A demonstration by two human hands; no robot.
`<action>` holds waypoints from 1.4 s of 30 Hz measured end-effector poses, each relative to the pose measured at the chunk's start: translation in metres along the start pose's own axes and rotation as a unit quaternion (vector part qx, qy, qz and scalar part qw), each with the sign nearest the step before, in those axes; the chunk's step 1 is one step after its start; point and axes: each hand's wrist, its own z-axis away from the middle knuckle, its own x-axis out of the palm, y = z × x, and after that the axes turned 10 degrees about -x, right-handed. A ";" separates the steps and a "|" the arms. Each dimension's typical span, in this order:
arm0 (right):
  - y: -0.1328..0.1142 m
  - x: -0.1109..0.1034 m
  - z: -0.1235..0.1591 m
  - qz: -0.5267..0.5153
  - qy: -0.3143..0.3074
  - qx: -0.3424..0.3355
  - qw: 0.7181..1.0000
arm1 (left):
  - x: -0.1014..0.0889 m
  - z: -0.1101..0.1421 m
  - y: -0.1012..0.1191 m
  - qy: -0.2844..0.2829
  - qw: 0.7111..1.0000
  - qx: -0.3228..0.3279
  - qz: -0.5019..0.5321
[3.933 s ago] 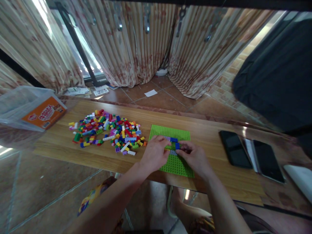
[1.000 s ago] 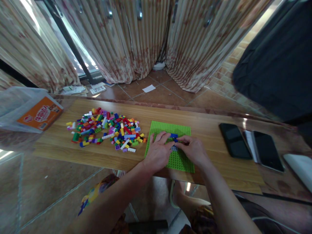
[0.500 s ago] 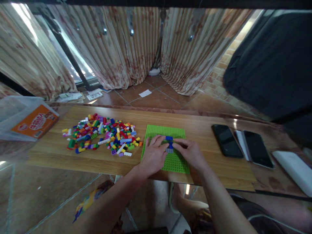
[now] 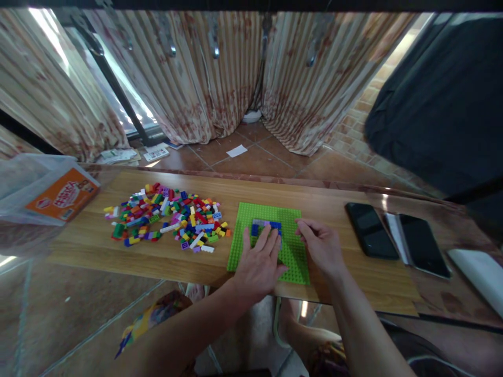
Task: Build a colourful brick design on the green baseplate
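Note:
A green studded baseplate [image 4: 295,264] lies on the wooden board in front of me. On it, blue bricks [image 4: 275,225] and a grey-lilac piece [image 4: 259,222] form the upper part of an outline; its lower part is mostly covered by my fingers. My left hand [image 4: 257,267] lies palm down over these bricks, fingers stretched out and touching them. My right hand [image 4: 324,246] is beside the plate's right edge, thumb and fingers drawn together. Whatever the right fingertips hold, if anything, is too small to make out.
Left of the plate spreads a pile of loose coloured bricks [image 4: 168,217]. A clear plastic box [image 4: 43,173] with an orange label stands at far left. To the right lie a black phone [image 4: 371,230], a second dark device [image 4: 424,245] and a white oblong object [image 4: 477,272].
My left hand has turned and flattened onto the bricks, uncovering the outline's upper left. My right hand has let go of the blue bricks and moved right to the plate's edge.

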 end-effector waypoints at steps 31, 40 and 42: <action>-0.002 0.013 -0.008 0.061 0.012 -0.024 0.998 | -0.041 -0.026 -0.096 0.104 0.883 -0.277 0.364; 0.004 0.015 -0.015 0.051 0.005 -0.007 0.999 | -0.027 -0.014 -0.068 -0.051 0.902 -0.228 0.364; 0.007 0.015 -0.015 0.057 -0.017 -0.006 0.998 | -0.026 -0.014 -0.067 -0.068 0.900 -0.223 0.367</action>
